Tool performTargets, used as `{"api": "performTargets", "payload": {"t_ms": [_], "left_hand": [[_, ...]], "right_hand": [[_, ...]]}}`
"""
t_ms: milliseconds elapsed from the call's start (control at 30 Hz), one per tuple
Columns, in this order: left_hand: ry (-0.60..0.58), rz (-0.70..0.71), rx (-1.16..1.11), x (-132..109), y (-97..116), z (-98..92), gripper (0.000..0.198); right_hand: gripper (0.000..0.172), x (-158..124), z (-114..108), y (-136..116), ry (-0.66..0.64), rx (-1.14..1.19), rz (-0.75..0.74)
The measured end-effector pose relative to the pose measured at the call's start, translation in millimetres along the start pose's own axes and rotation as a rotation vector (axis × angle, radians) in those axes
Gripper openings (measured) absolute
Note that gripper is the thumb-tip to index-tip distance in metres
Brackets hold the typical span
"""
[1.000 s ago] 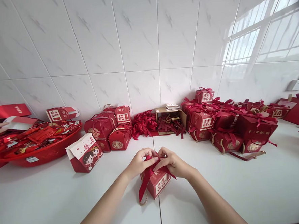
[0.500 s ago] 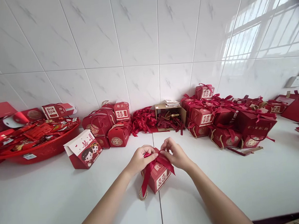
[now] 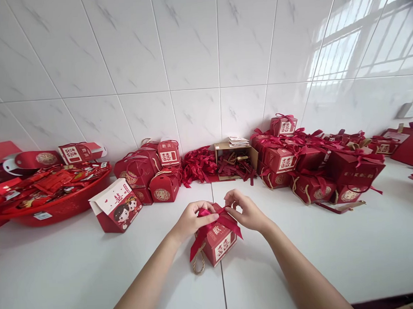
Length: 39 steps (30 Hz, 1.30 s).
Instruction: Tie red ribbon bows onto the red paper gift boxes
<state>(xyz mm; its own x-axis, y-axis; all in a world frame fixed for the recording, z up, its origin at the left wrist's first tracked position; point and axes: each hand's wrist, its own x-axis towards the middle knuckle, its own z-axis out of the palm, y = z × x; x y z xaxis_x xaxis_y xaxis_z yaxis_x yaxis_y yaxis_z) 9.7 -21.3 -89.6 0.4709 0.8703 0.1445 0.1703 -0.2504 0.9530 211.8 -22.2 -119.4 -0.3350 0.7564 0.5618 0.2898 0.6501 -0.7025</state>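
A small red gift box [image 3: 223, 247] with a white character label stands on the white table in front of me. Across its top lies a dark red satin ribbon [image 3: 232, 224] formed into a bow, with tails hanging over the left and right sides. My left hand [image 3: 195, 220] is closed, thumb and fingers pinching the bow's left part. On the other side my right hand [image 3: 245, 212] pinches the ribbon's right part between thumb and fingertips. A loop of twisted cord [image 3: 198, 263] hangs from the box's left side down to the table.
At the left stands a red basket [image 3: 52, 215] of wrapped packets, beside a tent-shaped box [image 3: 117, 209]. Behind my hands are stacked red boxes [image 3: 137, 170], a ribbon heap [image 3: 199, 166] and an open carton [image 3: 222, 151]. Finished-looking bowed boxes [image 3: 280, 161] pile up at the right.
The left ribbon tail has swung outward to the left, uncovering more of the cord loop. My right hand has shifted slightly right. Both hands stay on the bow.
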Motion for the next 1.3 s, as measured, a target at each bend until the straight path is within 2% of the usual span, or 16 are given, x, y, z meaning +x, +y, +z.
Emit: {"api": "performTargets", "payload": {"t_ms": [100, 200, 400, 533, 800, 933, 1000, 1100, 1200, 1300], "left_hand": [[0.036, -0.031, -0.041, 0, 2, 0.6, 0.026], [0.106, -0.048, 0.009, 1, 2, 4.1, 0.026], [0.171, -0.041, 0.083, 2, -3, 6.6, 0.022], [0.179, -0.041, 0.064, 1, -7, 5.6, 0.022], [0.159, -0.051, -0.008, 1, -9, 4.1, 0.024], [0.104, -0.056, -0.073, -5, -6, -2.0, 0.026], [0.074, -0.061, -0.132, -8, -4, -4.5, 0.027], [0.075, -0.073, -0.169, -12, -1, -5.1, 0.028], [0.094, -0.059, -0.161, -13, 1, -3.5, 0.028], [0.061, -0.079, -0.217, -14, 4, -4.8, 0.029]], "right_hand": [[0.022, 0, 0, -3, -0.037, -0.021, 0.002], [0.016, 0, 1, -3, -0.048, -0.038, 0.044], [0.011, 2, 6, 2, 0.082, 0.005, 0.102], [0.010, 2, 5, 3, 0.159, 0.003, 0.092], [0.013, 1, -4, 6, 0.169, 0.009, 0.080], [0.017, 1, -2, 5, 0.095, -0.011, 0.083], [0.025, 1, -2, 4, 0.013, -0.051, 0.084], [0.024, 2, 1, 2, -0.107, -0.089, 0.126], [0.025, 2, 5, 1, -0.092, -0.082, 0.166], [0.026, 1, 7, 1, -0.074, -0.002, 0.156]]}}
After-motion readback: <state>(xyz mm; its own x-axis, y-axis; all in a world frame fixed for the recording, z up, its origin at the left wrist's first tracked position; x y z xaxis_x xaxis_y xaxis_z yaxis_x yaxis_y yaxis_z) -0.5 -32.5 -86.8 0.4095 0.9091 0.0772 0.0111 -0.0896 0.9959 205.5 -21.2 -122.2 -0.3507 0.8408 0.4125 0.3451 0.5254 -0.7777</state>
